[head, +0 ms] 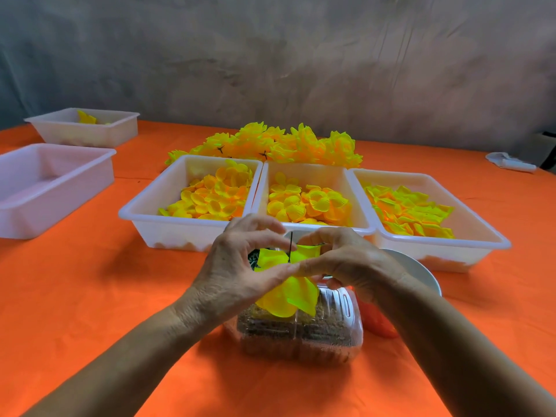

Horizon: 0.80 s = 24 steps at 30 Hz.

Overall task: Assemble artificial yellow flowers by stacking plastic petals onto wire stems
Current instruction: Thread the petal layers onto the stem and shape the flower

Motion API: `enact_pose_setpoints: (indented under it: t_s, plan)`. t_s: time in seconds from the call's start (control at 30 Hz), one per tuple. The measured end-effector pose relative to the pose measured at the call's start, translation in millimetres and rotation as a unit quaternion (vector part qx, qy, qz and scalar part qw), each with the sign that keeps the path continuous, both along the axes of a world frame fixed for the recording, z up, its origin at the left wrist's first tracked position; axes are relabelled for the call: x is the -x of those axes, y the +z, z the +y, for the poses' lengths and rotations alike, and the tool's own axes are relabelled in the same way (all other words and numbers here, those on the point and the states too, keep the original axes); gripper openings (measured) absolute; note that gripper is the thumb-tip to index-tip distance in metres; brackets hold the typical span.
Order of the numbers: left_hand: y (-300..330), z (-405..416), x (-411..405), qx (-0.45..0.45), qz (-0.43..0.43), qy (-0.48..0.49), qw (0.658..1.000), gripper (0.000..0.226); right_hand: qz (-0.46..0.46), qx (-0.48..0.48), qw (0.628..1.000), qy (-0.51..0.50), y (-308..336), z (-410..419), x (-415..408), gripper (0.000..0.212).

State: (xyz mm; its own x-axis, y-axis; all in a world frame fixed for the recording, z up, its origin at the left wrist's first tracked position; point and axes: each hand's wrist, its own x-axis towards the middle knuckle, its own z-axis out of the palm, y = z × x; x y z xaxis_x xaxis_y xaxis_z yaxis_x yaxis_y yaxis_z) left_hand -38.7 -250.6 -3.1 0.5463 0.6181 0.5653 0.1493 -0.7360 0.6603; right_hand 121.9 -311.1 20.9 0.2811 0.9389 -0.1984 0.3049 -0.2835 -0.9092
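Observation:
Both hands meet over a clear plastic box [328, 335] near the table's front. My left hand [240, 266] and my right hand [346, 260] pinch a yellow petal layer [288, 293] from either side. A thin black wire stem [290, 246] pokes up through the petals between my fingers. Three white trays hold loose yellow petals: a left tray [144, 206], a middle tray [313, 173], and a right tray [481, 233]. Behind them lies a heap of finished yellow flowers [270, 144].
An orange cloth [90, 296] covers the table. At the far left stand an empty white tray [18, 203] and another tray [126, 127] with a few yellow pieces. A white bowl [421, 272] sits under my right wrist, next to something orange-red [376, 323]. A white object [511, 164] lies far right.

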Motion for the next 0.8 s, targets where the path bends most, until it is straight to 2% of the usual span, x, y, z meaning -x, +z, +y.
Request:
enact_pose_setpoints:
  t_s: [0.1,0.17,0.33,0.43,0.5,0.57,0.63,0.8]
  plan:
    - [-4,1,-4,0.051,-0.009,-0.01,0.999,0.016,-0.016,0.011,1.0,-0.002,2,-2,0,0.048]
    - [-4,2,-5,0.086,-0.022,-0.026,0.996,0.019,-0.024,0.017,1.0,0.002,3,-3,-1,0.05]
    - [-4,13,-7,0.179,0.002,-0.075,0.981,0.01,-0.011,-0.007,1.0,-0.001,13,-10,-17,0.029]
    - [-4,17,-7,0.207,0.03,-0.091,0.974,0.024,-0.024,-0.077,0.992,-0.096,23,-7,-53,0.017]
    - [-5,17,-6,0.206,0.025,-0.091,0.974,0.03,-0.036,-0.121,0.974,-0.186,21,1,-86,0.017]
    - [-7,16,-6,0.2,0.023,-0.09,0.975,0.033,-0.086,-0.126,0.953,-0.262,13,8,-122,0.023]
    - [-7,16,-6,0.193,0.034,-0.087,0.977,0.033,-0.174,-0.082,0.935,-0.299,-1,14,-153,0.026]
    - [-8,15,-6,0.13,-0.001,-0.064,0.989,0.016,-0.321,0.025,0.911,-0.256,-20,37,-188,0.032]
